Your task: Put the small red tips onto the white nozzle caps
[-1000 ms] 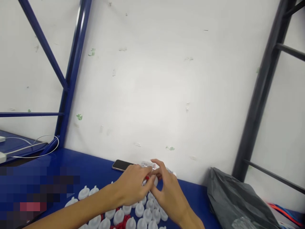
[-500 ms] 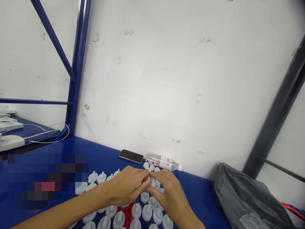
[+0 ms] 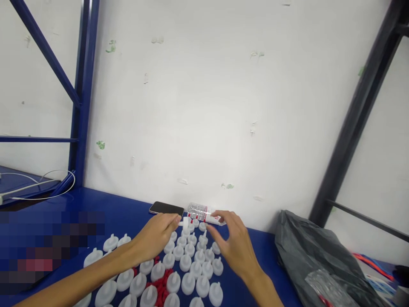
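Note:
My left hand [image 3: 155, 236] is closed in a pinch on the spout of a white nozzle cap [image 3: 185, 223], which is turned on its side. My right hand [image 3: 234, 241] is open, thumb and fingers apart, with nothing visible between them. It hovers over the right side of many white nozzle caps [image 3: 188, 282] standing spout up on the blue table. Small red tips [image 3: 162, 286] lie in a heap among the caps at the front. At the back, several caps [image 3: 202, 226] carry red tips on their spouts.
Behind the caps, a phone [image 3: 166, 208] and a clear plastic bottle [image 3: 197, 211] lie near the white wall. A dark grey plastic bag [image 3: 306, 247] sits to the right. A blue rack post [image 3: 83, 94] rises at the left, with a white cable [image 3: 47, 197] beside it.
My hands were together, with something red showing between the fingers. They have moved apart, and my right hand has opened. My left hand keeps a white nozzle cap. The view has shifted right.

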Action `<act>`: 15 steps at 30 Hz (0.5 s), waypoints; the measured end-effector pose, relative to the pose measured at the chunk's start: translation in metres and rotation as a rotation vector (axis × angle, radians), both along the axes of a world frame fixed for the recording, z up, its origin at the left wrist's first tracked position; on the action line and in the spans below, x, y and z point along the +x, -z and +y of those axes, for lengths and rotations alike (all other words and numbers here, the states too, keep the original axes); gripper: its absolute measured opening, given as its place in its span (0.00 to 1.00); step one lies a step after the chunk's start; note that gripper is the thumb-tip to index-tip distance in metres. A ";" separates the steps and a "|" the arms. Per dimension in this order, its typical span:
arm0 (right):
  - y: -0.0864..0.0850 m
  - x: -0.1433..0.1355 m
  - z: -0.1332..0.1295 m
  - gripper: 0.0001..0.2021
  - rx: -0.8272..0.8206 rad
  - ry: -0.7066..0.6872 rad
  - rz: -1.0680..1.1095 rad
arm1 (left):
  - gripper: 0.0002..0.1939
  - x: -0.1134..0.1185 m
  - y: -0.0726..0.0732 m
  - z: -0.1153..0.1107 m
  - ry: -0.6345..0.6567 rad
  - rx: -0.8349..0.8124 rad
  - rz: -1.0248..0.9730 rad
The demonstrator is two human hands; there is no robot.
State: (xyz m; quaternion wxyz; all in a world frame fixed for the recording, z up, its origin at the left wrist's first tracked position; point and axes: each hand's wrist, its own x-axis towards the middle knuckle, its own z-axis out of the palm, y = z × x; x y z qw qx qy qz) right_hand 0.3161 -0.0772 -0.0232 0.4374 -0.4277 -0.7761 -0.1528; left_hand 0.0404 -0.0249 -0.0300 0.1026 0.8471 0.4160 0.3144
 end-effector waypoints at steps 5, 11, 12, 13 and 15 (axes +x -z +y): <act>0.010 -0.033 -0.011 0.31 -0.022 -0.164 -0.169 | 0.24 0.007 -0.004 -0.023 0.134 0.004 0.049; 0.019 -0.048 -0.003 0.16 0.234 -0.198 -0.235 | 0.26 0.011 -0.004 -0.025 0.217 -0.044 0.045; 0.019 -0.045 -0.001 0.16 0.262 -0.193 -0.259 | 0.27 0.011 -0.005 -0.023 0.214 -0.054 0.035; 0.019 -0.040 0.002 0.17 0.287 -0.188 -0.287 | 0.28 0.010 -0.005 -0.021 0.208 -0.065 0.023; 0.018 -0.020 0.008 0.21 0.301 -0.149 -0.304 | 0.30 0.005 -0.008 -0.016 0.193 -0.097 -0.014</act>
